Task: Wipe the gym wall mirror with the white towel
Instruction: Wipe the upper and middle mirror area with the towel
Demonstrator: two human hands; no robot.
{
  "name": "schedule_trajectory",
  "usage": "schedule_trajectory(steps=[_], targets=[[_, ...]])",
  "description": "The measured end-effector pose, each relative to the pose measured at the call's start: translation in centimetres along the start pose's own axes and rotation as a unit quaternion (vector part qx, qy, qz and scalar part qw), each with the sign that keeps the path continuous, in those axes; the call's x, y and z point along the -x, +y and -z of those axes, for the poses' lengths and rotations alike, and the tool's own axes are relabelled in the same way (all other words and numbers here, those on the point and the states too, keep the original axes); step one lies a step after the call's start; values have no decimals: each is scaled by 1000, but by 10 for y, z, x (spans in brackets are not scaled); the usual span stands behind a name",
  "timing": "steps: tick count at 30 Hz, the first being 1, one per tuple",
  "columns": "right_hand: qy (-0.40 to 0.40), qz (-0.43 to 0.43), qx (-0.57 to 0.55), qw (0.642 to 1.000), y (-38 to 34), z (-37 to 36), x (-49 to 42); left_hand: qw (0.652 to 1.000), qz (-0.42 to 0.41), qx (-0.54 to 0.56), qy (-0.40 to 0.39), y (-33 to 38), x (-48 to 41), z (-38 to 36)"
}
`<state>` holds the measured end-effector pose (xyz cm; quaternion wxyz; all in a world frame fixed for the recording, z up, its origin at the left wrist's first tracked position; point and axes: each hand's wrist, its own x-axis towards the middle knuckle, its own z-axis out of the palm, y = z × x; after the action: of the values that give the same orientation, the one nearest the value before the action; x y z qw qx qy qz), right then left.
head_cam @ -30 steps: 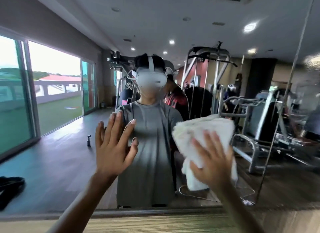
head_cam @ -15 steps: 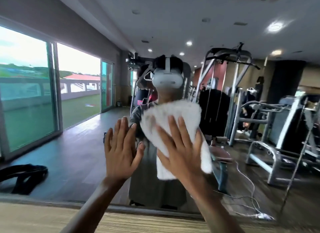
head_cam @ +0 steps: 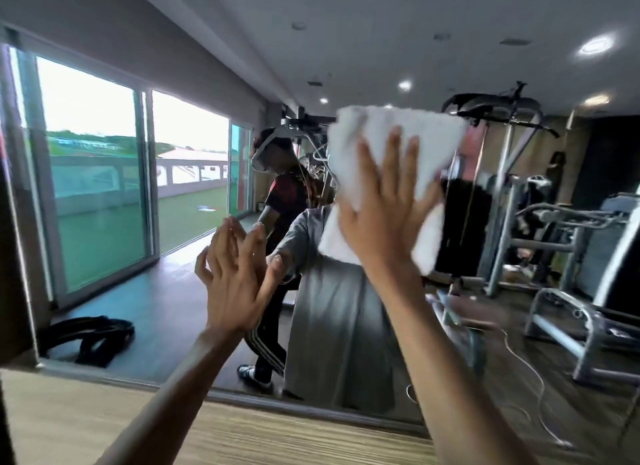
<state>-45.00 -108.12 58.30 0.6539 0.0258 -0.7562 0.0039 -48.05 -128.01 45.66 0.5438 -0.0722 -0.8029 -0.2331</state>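
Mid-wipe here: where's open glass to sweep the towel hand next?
Open glass: the wide stretch of mirror left of the left hand, out to the mirror's left edge; also right of the white towel, across the reflected machines. Crowded: the narrow gap between the left hand and the right hand pressing the towel.

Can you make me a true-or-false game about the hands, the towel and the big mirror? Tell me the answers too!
1. The right hand presses the white towel against the mirror. True.
2. The left hand holds a spray bottle. False: it holds nothing, and its fingers are straight.
3. The white towel is lower than the left hand. False: it is higher up and to the right.
4. Gym machines show in the mirror. True.
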Motion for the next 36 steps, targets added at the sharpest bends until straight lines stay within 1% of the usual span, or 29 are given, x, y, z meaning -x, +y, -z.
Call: schedule_trajectory(steps=[2,4,6,9,11,13,16,18,20,22,24,27,29,31,32,34,36], targets=[[-28,94,9,995,-30,-7,13,1000,-13,-8,2,-9,-2,3],[-47,176,16,983,-42,-16,46,1000,-26,-13,3,-21,-3,4],[-49,200,16,978,-34,-23,91,999,-37,-21,3,-33,-4,5],[-65,169,26,983,-5,-22,142,999,-35,-18,11,-54,-9,11],[-61,139,29,988,6,-17,138,999,-36,-10,17,-70,-15,17],[-37,74,28,996,1,-15,105,998,-46,-20,31,-82,-21,22],[10,-48,14,999,-38,-19,39,999,-39,-12,33,-102,-28,31],[21,-74,4,997,-76,-24,8,999,-31,2,22,-121,-31,37],[11,-44,5,999,-118,-29,-4,1000,-17,9,15,-140,-34,43],[-12,23,9,1000,-158,-36,3,1000,-12,10,6,-158,-36,49],[-33,105,18,994,-189,-44,30,1000,-7,10,-3,-174,-37,54],[-74,220,46,972,-196,-54,91,1000,8,13,-12,-192,-33,61],[-88,236,40,967,-177,-56,114,999,26,16,-23,-204,-32,67],[-88,215,34,972,-155,-51,114,999,32,14,-34,-217,-31,74],[-78,188,30,979,-146,-47,104,999,32,14,-35,-222,-31,77],[-42,107,24,993,-142,-43,71,999,35,20,-30,-232,-31,81],[-12,20,17,1000,-159,-43,31,998,50,28,-19,-235,-31,80]])
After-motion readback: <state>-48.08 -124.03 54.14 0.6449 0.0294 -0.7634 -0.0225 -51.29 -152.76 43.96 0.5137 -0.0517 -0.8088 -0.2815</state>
